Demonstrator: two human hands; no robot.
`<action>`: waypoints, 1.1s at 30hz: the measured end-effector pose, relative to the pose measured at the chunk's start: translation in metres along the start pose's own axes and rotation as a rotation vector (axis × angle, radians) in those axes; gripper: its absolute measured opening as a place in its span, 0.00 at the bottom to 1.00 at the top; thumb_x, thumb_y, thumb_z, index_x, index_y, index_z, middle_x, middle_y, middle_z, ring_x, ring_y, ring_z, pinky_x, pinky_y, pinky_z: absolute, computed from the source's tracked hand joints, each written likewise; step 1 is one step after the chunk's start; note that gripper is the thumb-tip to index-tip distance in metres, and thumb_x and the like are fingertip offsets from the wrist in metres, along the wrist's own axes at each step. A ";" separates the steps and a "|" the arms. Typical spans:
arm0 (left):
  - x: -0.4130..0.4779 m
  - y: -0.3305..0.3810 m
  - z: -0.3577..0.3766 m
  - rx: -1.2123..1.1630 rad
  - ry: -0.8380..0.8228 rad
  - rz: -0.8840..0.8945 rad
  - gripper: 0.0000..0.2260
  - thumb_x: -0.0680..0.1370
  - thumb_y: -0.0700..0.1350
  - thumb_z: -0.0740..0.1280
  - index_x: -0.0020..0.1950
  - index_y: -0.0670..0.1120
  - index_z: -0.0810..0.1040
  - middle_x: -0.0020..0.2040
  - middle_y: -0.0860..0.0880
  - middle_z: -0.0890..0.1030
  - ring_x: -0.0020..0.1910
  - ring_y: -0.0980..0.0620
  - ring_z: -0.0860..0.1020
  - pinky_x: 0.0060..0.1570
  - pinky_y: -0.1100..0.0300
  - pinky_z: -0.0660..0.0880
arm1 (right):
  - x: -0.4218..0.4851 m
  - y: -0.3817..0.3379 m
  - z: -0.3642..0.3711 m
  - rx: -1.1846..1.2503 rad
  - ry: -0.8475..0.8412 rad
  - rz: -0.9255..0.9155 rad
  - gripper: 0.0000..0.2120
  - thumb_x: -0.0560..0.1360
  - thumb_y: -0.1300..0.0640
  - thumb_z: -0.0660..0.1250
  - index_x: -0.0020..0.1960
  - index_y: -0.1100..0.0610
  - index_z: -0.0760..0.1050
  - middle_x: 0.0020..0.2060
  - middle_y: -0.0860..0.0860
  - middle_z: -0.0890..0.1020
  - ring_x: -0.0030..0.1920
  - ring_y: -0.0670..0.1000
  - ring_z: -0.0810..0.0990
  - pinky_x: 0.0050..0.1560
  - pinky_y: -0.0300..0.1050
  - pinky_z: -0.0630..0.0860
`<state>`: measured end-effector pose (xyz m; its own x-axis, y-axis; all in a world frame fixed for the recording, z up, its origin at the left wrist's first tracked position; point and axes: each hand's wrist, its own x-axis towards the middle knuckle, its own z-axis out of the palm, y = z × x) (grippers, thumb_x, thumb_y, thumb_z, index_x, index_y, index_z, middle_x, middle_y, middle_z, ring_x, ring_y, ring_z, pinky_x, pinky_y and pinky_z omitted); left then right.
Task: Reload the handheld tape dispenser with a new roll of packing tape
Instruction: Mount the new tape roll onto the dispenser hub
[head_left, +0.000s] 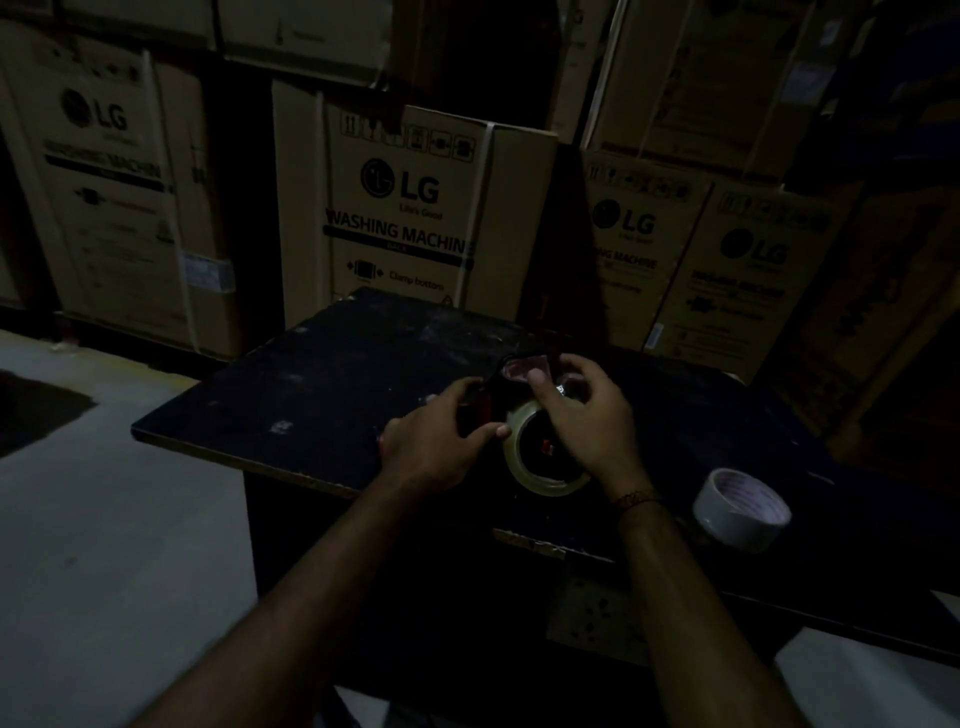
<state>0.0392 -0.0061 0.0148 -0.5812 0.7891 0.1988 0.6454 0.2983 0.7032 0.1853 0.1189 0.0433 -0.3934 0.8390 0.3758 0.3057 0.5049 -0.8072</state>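
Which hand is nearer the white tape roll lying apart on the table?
Right. The right hand works at the dispenser, left of the white tape roll; the left hand is farther left, across the clear roll.

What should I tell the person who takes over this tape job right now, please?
Left hand: gripping the dispenser by its handle side, on the dark table.
Right hand: fingers at the dispenser's front end, above the clear tape roll.
The clear roll appears seated on the dispenser. A white roll sits loose on the table to the right.
Done: roll apparently mounted.
Left: probably threading the tape through the front; dim light hides whether that has started.
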 end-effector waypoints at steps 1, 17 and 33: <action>-0.001 -0.001 0.001 -0.006 0.013 0.004 0.36 0.76 0.69 0.70 0.81 0.63 0.64 0.73 0.53 0.80 0.70 0.48 0.78 0.71 0.43 0.72 | -0.004 -0.003 0.000 -0.014 0.032 -0.048 0.34 0.75 0.38 0.75 0.77 0.49 0.74 0.70 0.52 0.76 0.69 0.51 0.77 0.64 0.47 0.76; -0.003 0.002 -0.009 -0.092 -0.058 -0.009 0.35 0.70 0.70 0.76 0.73 0.60 0.72 0.65 0.56 0.83 0.63 0.51 0.81 0.64 0.46 0.79 | 0.002 -0.040 0.006 -0.617 -0.113 -0.725 0.09 0.76 0.62 0.76 0.56 0.59 0.86 0.56 0.55 0.81 0.59 0.57 0.79 0.53 0.54 0.82; 0.009 0.001 -0.007 -0.231 -0.212 -0.012 0.41 0.71 0.62 0.78 0.78 0.74 0.58 0.77 0.52 0.74 0.76 0.46 0.72 0.72 0.34 0.71 | -0.004 -0.026 0.015 -0.702 0.128 -0.804 0.15 0.76 0.51 0.76 0.57 0.58 0.80 0.53 0.54 0.81 0.51 0.57 0.81 0.35 0.45 0.77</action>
<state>0.0309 -0.0023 0.0218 -0.4562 0.8878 0.0604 0.4954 0.1969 0.8460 0.1658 0.0989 0.0563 -0.6199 0.2031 0.7580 0.4436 0.8875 0.1249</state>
